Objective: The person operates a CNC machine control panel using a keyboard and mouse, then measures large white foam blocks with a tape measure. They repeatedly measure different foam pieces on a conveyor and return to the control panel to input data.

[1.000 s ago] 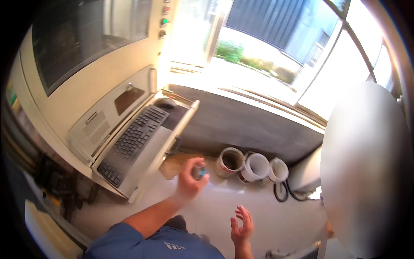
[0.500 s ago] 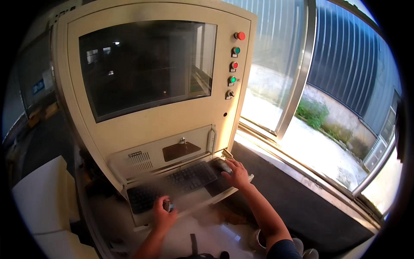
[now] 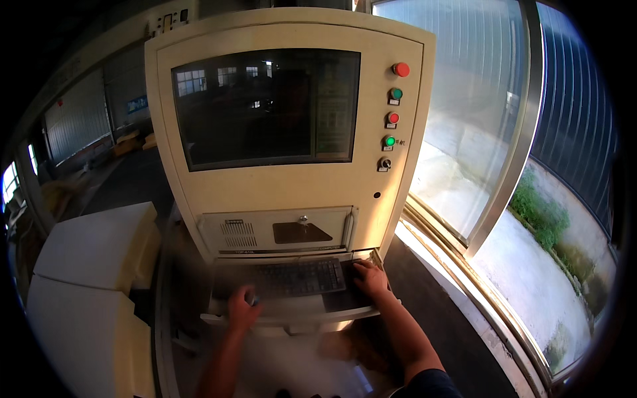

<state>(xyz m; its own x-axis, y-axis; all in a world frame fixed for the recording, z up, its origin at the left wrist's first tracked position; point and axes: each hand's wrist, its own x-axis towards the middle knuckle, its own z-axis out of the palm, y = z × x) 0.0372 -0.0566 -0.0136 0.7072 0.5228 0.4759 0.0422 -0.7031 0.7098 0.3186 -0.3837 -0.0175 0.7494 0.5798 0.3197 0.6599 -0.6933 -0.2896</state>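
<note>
My right hand (image 3: 371, 278) rests at the right end of a pulled-out keyboard tray (image 3: 345, 314), curled over a dark computer mouse that it almost wholly covers. A black keyboard (image 3: 302, 277) lies on the tray to the left of that hand. My left hand (image 3: 242, 310) is held near the tray's front left edge, fingers closed around a small dark object whose kind I cannot make out. Haze or a lens smear blurs the tray's left part.
A beige control cabinet (image 3: 272, 192) with a dark screen (image 3: 259, 113) rises behind the tray. Buttons, including a red one (image 3: 401, 69) and a lit green one (image 3: 389, 141), line its right side. A glass window (image 3: 464, 119) stands to the right, a pale boxy housing (image 3: 86, 278) to the left.
The view has turned, so the cabinet appears upright and further right. My right hand has settled over the mouse, which showed beside its fingers before. My left hand keeps its closed grip.
</note>
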